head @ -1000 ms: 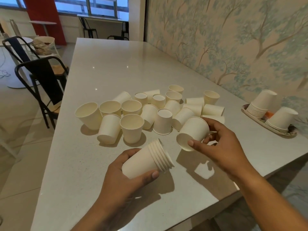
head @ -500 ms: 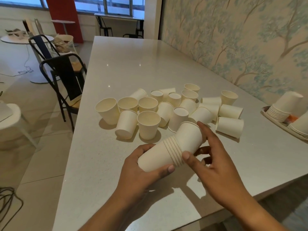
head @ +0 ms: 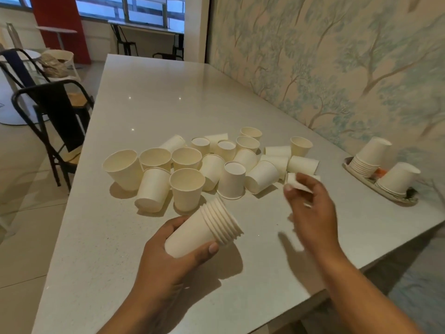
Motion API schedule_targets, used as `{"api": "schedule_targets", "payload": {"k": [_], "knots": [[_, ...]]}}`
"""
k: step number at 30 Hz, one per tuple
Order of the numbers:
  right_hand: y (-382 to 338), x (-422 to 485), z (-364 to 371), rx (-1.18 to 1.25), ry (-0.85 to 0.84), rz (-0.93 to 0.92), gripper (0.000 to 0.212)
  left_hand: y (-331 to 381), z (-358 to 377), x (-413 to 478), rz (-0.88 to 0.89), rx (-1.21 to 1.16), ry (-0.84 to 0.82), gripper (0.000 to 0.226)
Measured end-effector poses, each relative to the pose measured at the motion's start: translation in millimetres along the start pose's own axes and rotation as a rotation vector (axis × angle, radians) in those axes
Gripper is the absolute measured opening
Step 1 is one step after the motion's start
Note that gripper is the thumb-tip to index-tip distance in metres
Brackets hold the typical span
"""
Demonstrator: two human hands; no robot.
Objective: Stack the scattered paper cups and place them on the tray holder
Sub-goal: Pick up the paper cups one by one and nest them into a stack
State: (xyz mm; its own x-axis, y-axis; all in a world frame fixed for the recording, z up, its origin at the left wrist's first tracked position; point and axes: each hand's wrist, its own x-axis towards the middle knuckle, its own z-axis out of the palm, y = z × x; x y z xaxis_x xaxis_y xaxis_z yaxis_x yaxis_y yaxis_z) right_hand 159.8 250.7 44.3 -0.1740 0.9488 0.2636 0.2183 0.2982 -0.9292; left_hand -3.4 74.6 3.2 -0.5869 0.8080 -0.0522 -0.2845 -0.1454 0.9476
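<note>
Paper cup now nested, my left hand (head: 166,256) is gripping the grown stack (head: 204,229) above the desk (head: 149,112) while my right hand's (head: 310,208) fingers are closing on another sideways cup (head: 295,182).

— What stands left of the bench (head: 154,112)?
— A black metal chair (head: 51,121), something dark draped over its back.
— And along the right?
— Wallpaper (head: 337,68) with pale blue trees. A red pillar (head: 60,25) stands far back by the windows.
</note>
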Motion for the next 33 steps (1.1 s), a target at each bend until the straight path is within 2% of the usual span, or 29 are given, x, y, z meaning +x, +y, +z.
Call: {"api": "schedule_targets", "payload": {"k": [3, 7, 10, 13, 15, 16, 18, 19, 22, 26, 28, 33], "knots": [[22.5, 50.1, -18.5, -0.085, 0.217, 0.144, 0.044, 0.4, -1.1, 3.1, 0.034, 0.073, 0.018, 0.064], [51.3, 81.2, -30.4, -0.177, 0.235, 0.283, 0.052, -0.7, -1.5, 6.8, 0.056, 0.181, 0.044, 0.066], [63.9, 90.8, -30.3, -0.209, 0.201, 0.296, 0.039, -2.5, -2.3, 9.0, 0.051, 0.213, 0.063, 0.068], [70.1, 90.3, -31.1, -0.18, 0.197, 0.287, 0.002, -3.4, -3.3, 10.3, 0.047, 0.222, 0.073, 0.079], [69.3, 83.5, -34.2, -0.185, 0.18, 0.242, 0.02, -3.5, -4.2, 10.3, 0.05, 0.215, 0.079, 0.082], [67.0, 77.3, -36.9, -0.163, 0.18, 0.226, 0.021, -3.5, -4.2, 10.1, 0.057, 0.211, 0.075, 0.082], [57.4, 59.3, -42.0, -0.103, 0.171, 0.185, 0.008, -4.0, -5.5, 8.1, 0.067, 0.189, 0.071, 0.076], [51.8, 49.5, -45.4, -0.068, 0.171, 0.159, 0.012, -4.2, -5.3, 7.4, 0.064, 0.172, 0.063, 0.071], [25.8, 12.9, -48.3, 0.007, 0.076, 0.052, 0.012, -2.5, -3.3, 3.8, 0.038, 0.13, 0.022, 0.063], [-14.0, -29.5, -31.5, 0.032, -0.24, -0.189, 0.02, -1.0, 0.5, 0.8, 0.035, 0.104, 0.013, 0.065], [-25.8, -41.1, -19.8, 0.003, -0.34, -0.27, 0.019, -1.8, 0.0, 1.5, 0.021, 0.089, 0.028, 0.066], [-35.4, -46.4, -5.3, 0.014, -0.361, -0.311, 0.02, 1.0, -2.5, 2.5, -0.008, 0.051, 0.031, 0.066]]}}
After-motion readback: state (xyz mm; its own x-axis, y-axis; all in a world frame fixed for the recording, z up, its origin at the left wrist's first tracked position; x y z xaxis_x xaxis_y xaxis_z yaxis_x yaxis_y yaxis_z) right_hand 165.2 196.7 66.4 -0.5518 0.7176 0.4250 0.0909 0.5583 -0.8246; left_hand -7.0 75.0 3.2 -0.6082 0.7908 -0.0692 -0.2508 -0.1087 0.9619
